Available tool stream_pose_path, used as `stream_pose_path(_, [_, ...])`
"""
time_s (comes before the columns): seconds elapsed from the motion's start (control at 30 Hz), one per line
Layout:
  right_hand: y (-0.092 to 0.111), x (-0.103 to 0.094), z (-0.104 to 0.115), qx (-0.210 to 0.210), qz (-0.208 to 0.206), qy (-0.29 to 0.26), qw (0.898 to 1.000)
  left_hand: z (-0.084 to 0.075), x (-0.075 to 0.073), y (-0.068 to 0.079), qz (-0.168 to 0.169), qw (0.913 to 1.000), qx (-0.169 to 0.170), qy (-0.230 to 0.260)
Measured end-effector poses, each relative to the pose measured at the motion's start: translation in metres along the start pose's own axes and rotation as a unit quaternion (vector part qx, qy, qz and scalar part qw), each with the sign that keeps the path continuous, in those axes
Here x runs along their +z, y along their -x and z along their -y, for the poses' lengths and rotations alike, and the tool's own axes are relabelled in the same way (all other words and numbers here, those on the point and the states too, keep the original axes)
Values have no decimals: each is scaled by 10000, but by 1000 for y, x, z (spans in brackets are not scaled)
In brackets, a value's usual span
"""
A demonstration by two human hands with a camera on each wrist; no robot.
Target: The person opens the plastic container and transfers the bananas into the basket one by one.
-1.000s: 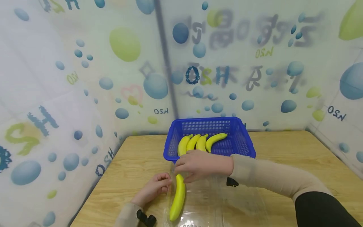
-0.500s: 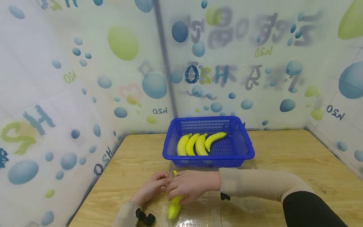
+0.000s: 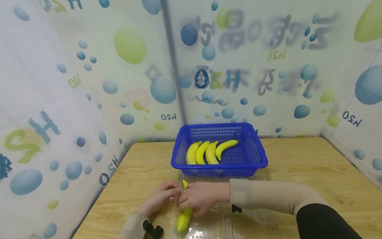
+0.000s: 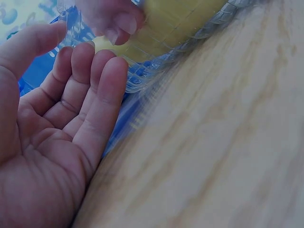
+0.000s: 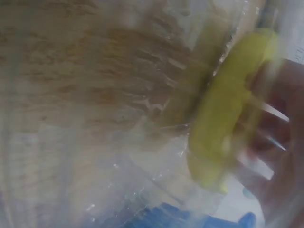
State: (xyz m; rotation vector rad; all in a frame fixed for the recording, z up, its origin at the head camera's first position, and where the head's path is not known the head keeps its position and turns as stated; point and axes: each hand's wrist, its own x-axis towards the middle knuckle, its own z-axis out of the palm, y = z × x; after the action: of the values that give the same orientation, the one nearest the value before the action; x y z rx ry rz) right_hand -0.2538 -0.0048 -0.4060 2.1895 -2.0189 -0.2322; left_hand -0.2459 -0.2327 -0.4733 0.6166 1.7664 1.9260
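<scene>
My right hand (image 3: 204, 196) holds a yellow banana (image 3: 184, 221) lengthwise against the left side of a clear plastic clamshell box (image 3: 209, 224). In the right wrist view the banana (image 5: 213, 114) shows through the plastic, with fingers along its side. My left hand (image 3: 161, 198) pinches the box's left edge between thumb and fingertips. From the left wrist, the transparent edge (image 4: 73, 23) passes between them, close beside the right fingers. Several more bananas (image 3: 211, 153) lie side by side in a blue plastic basket (image 3: 219, 166) behind the box.
The wooden table (image 3: 298, 159) reaches a patterned curtain (image 3: 253, 59) at the back and both sides. The basket stands directly behind the box. A black wrist camera (image 3: 153, 229) sits on my left sleeve.
My right hand has come down from in front of the basket onto the banana in the box and now grips it. The left hand stays at the box edge.
</scene>
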Motion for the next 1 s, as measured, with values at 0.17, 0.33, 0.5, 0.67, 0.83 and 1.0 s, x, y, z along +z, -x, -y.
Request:
stream_pose_path(0.17, [0,0,1,60,-63,39,10000,0,1,1,20,10000,2,49])
stream_pose_path(0.33, [0,0,2,99,-143,72,9998,1,2,1,-3,9999,56,87])
stream_pose_path(0.5, [-1,1,1,76,-113,78,9999,1,1,1,12,9998,141,114])
stream_pose_path(0.67, [-1,1,0,14,-107,107,9999,1,1,1,-17,9999,85,106])
stream_pose_path(0.83, [-1,1,0,28,-78,54,10000,0,1,0,-37,10000,37,74])
stream_pose_path(1.0, [-1,1,0,100,-4,10,9999,0,1,-1,-12,9999,59,87])
